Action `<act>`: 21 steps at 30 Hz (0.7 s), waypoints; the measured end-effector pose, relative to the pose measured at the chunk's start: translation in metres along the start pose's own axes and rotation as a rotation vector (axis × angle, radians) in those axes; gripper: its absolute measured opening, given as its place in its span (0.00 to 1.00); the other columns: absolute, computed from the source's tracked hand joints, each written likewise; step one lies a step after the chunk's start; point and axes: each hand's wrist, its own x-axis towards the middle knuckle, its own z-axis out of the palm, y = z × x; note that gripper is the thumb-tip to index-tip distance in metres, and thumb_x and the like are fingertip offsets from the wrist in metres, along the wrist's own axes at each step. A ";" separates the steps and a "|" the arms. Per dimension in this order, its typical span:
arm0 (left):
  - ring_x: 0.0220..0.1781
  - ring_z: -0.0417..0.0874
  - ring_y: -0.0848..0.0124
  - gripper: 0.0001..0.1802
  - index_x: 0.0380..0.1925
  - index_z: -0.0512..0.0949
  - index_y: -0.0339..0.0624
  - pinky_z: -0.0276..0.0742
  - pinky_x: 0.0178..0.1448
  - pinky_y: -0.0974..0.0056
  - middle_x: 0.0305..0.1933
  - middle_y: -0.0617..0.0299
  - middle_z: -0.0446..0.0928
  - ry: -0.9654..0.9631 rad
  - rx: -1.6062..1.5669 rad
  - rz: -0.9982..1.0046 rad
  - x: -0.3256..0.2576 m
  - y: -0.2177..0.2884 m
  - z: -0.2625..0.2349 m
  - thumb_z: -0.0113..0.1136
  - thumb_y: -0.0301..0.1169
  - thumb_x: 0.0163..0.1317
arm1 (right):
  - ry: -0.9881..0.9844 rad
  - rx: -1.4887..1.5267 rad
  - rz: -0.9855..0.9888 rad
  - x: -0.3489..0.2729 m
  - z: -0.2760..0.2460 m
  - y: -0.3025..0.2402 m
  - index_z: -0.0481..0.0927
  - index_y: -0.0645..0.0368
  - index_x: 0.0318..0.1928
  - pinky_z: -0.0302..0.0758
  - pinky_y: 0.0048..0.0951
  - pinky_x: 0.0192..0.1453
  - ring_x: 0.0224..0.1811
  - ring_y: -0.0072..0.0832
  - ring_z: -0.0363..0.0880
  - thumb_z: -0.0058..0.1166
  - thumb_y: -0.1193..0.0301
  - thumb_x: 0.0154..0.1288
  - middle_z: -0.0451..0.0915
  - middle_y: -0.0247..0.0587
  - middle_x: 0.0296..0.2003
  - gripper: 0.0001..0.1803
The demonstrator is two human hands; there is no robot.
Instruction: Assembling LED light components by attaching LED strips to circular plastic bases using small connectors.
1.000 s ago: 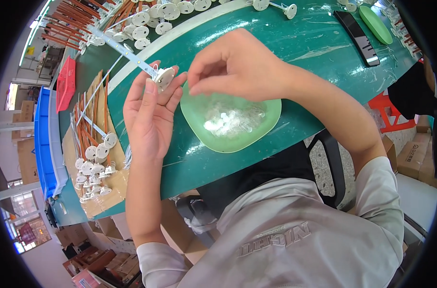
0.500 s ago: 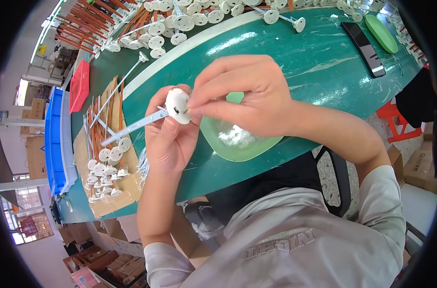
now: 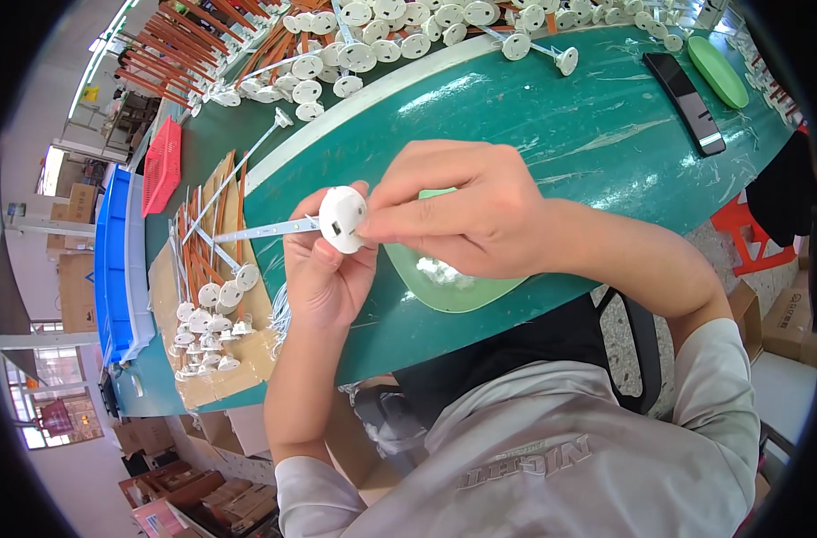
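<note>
A white round plastic end cap (image 3: pixel 343 218) with a dark slot in its face sits at the left hand's fingertips, joined to a narrow pale-blue strip (image 3: pixel 269 230) dotted with small squares, which runs out leftward from that hand. The left hand (image 3: pixel 323 291) is half curled, thumb below the cap and fingers behind it, holding it with the face turned toward the right hand. The right hand (image 3: pixel 480 211) is closed to a pinch, its thumb and forefinger tips against the cap's right edge; whether they grip a small part cannot be told. As for progress, cap and strip appear to be together already, while the work at the face looks unfinished, since the fingertips are on it. Below the right hand, partly hidden by it, a light-green plastic dish (image 3: pixel 462 301) holds a heap of clear, shiny bits (image 3: pixel 444 272), so a supply remains. Left of the left forearm, a group of similar white caps on stems (image 3: pixel 231 294) lies on a brown cardboard sheet (image 3: pixel 247 386); beyond both hands a far larger pile of white-capped pieces (image 3: pixel 357 56) spreads along the table's far side. Which of these are finished cannot be told.
</note>
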 end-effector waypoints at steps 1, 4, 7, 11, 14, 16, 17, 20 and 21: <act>0.54 0.82 0.62 0.32 0.55 0.73 0.36 0.82 0.56 0.60 0.57 0.47 0.77 0.001 0.003 0.001 0.001 0.001 0.000 0.75 0.32 0.51 | -0.038 0.034 -0.004 0.000 -0.003 0.001 0.86 0.60 0.36 0.77 0.30 0.32 0.31 0.33 0.81 0.66 0.81 0.51 0.83 0.39 0.31 0.10; 0.47 0.85 0.62 0.32 0.50 0.77 0.32 0.84 0.52 0.60 0.50 0.46 0.81 -0.159 0.051 -0.053 0.004 0.006 -0.003 0.80 0.30 0.43 | -0.096 0.066 -0.018 0.003 -0.008 -0.001 0.85 0.61 0.36 0.77 0.29 0.31 0.30 0.33 0.80 0.66 0.80 0.51 0.82 0.39 0.31 0.09; 0.49 0.85 0.61 0.33 0.50 0.77 0.34 0.83 0.53 0.60 0.52 0.47 0.81 -0.162 0.059 -0.053 0.004 0.006 -0.007 0.80 0.29 0.42 | -0.082 0.010 -0.072 0.003 -0.008 -0.002 0.84 0.63 0.35 0.76 0.28 0.29 0.28 0.34 0.80 0.67 0.80 0.50 0.82 0.40 0.31 0.09; 0.52 0.83 0.61 0.31 0.50 0.78 0.37 0.82 0.55 0.60 0.52 0.48 0.81 -0.148 0.032 -0.009 0.001 -0.003 0.005 0.79 0.28 0.43 | 0.022 -0.324 -0.330 -0.004 -0.006 0.001 0.82 0.67 0.33 0.76 0.27 0.25 0.26 0.33 0.79 0.68 0.77 0.45 0.81 0.44 0.30 0.13; 0.54 0.82 0.61 0.29 0.50 0.78 0.41 0.81 0.57 0.61 0.52 0.49 0.80 -0.103 -0.016 -0.004 -0.002 -0.007 0.008 0.77 0.26 0.46 | 0.046 -0.409 -0.374 -0.003 -0.004 -0.003 0.81 0.69 0.33 0.78 0.26 0.26 0.27 0.33 0.79 0.65 0.78 0.42 0.79 0.45 0.29 0.14; 0.55 0.82 0.61 0.27 0.50 0.78 0.42 0.80 0.58 0.61 0.53 0.49 0.80 -0.079 -0.048 0.002 -0.005 -0.011 0.008 0.76 0.25 0.48 | 0.033 -0.425 -0.371 -0.004 -0.003 -0.009 0.81 0.70 0.33 0.78 0.27 0.27 0.27 0.34 0.79 0.64 0.78 0.42 0.79 0.45 0.30 0.14; 0.55 0.82 0.61 0.27 0.50 0.78 0.42 0.80 0.58 0.61 0.53 0.49 0.80 -0.084 -0.050 0.004 -0.005 -0.010 0.010 0.76 0.25 0.48 | 0.019 -0.441 -0.363 -0.004 -0.003 -0.011 0.81 0.70 0.33 0.79 0.27 0.28 0.27 0.34 0.80 0.62 0.79 0.42 0.80 0.45 0.30 0.13; 0.56 0.82 0.61 0.26 0.50 0.78 0.42 0.80 0.59 0.60 0.54 0.50 0.80 -0.047 -0.028 -0.027 -0.003 -0.007 0.011 0.75 0.25 0.48 | 0.030 -0.498 -0.360 -0.004 0.000 -0.012 0.81 0.69 0.34 0.79 0.27 0.28 0.28 0.34 0.81 0.62 0.81 0.42 0.80 0.46 0.31 0.14; 0.56 0.82 0.60 0.26 0.50 0.78 0.42 0.80 0.59 0.59 0.54 0.49 0.80 -0.055 -0.017 -0.024 -0.003 -0.006 0.006 0.76 0.25 0.48 | 0.027 -0.499 -0.366 -0.005 0.001 -0.009 0.81 0.69 0.34 0.79 0.27 0.28 0.28 0.34 0.81 0.62 0.81 0.42 0.80 0.46 0.31 0.14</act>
